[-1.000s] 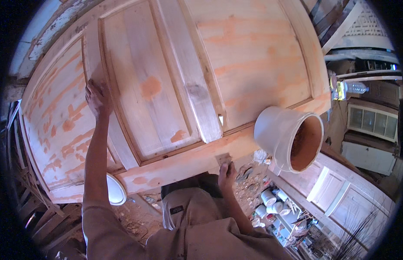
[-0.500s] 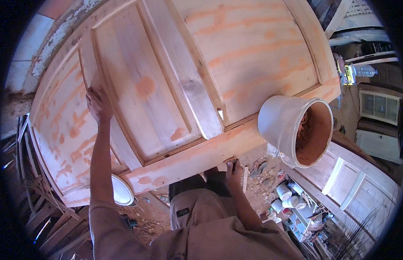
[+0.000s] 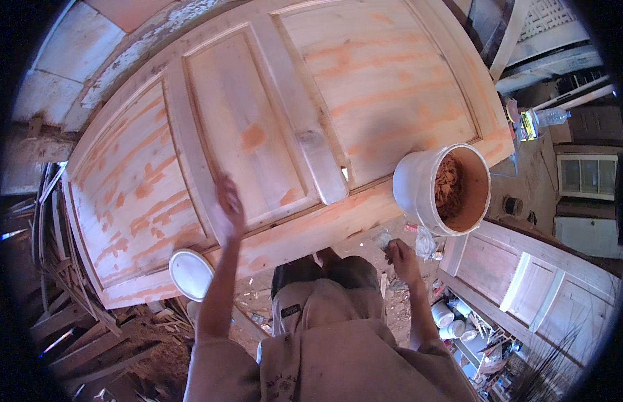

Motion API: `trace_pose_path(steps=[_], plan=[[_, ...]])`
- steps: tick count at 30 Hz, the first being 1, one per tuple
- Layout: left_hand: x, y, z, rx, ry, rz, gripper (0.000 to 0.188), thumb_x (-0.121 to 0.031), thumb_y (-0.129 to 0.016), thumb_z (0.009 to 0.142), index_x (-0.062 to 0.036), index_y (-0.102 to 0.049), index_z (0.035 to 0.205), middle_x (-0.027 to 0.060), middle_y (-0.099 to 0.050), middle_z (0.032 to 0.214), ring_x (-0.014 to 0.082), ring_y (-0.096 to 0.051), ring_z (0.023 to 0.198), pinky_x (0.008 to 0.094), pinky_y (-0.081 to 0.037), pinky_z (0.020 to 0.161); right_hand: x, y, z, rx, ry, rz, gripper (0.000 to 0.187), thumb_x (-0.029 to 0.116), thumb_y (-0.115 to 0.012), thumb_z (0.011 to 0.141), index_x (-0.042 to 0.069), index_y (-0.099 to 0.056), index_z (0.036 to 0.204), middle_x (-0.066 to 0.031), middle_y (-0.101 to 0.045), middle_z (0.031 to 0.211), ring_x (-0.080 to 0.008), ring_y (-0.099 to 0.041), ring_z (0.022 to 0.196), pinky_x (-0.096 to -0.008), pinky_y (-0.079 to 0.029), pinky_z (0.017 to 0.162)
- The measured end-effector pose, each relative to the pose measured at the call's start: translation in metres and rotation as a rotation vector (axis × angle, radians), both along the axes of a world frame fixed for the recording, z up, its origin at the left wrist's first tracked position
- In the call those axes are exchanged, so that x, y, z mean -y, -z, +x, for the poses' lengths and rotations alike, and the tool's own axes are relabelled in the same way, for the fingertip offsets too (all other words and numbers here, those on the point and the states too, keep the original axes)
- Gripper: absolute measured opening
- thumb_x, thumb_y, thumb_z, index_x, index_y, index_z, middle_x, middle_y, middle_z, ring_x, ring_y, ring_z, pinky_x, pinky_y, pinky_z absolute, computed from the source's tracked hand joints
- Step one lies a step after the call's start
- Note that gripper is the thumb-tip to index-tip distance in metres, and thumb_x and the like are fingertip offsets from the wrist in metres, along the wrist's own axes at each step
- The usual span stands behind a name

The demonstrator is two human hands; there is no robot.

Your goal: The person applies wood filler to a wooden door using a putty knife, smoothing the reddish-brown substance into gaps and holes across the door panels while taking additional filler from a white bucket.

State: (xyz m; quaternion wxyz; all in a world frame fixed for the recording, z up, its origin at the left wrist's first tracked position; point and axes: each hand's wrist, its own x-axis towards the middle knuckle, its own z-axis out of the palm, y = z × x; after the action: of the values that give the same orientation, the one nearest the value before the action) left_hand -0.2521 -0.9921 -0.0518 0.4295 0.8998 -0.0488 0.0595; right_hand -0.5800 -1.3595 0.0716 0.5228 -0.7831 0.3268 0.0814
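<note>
A large pale wooden panelled door (image 3: pixel 295 157) lies flat before me, its panels streaked with orange-brown patches. My left hand (image 3: pixel 230 204) is over the lower part of its middle panel; motion smears the fingers, so their grip does not show. Just off the near edge, below the bucket, my right hand (image 3: pixel 402 260) is closed with curled fingers; whatever is in them is hidden. A white bucket (image 3: pixel 413 191) stands on the door's near right part, holding clumped reddish-brown material (image 3: pixel 448 189). At the near left edge sits a round white lid (image 3: pixel 191 275).
Scrap wood strips (image 3: pixel 63 268) are heaped at the left. Another panelled door (image 3: pixel 526 275) lies at lower right, near several small tubs (image 3: pixel 452 329). A clear plastic bottle (image 3: pixel 552 116) stands beyond the far right edge. Debris covers the floor below.
My left hand has moved right and nearer, from the left stile to the middle panel. My right hand has shifted right, away from the door's near edge. The view has shifted.
</note>
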Motion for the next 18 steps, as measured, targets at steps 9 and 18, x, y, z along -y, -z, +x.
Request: trace_pose_path(steps=[9,18], plan=[[0.083,-0.111,-0.242,-0.603,0.593,-0.227,0.042,-0.017,-0.066,0.093,-0.001,-0.052,0.13,0.0212,-0.041,0.147,0.03,-0.066,0.101,0.0425,-0.056,0.083,0.02,-0.008,0.055,-0.206,-0.407,-0.426,0.039,0.038,-0.057,0.1,0.005,-0.064,0.082,-0.0162,-0.063,0.066,-0.0382,-0.064,0.066,-0.0486,-0.048,0.062],[0.123,-0.135,-0.241,-0.659,0.814,-0.069,0.042,-0.021,-0.061,0.095,0.0016,-0.051,0.128,0.022,-0.008,0.163,0.0445,-0.059,0.115,0.0497,-0.053,0.092,-0.048,-0.018,0.086,-0.178,-0.555,-0.474,0.029,0.038,-0.064,0.095,0.01,-0.067,0.088,-0.0183,-0.067,0.073,-0.0396,-0.067,0.071,-0.0495,-0.051,0.062]])
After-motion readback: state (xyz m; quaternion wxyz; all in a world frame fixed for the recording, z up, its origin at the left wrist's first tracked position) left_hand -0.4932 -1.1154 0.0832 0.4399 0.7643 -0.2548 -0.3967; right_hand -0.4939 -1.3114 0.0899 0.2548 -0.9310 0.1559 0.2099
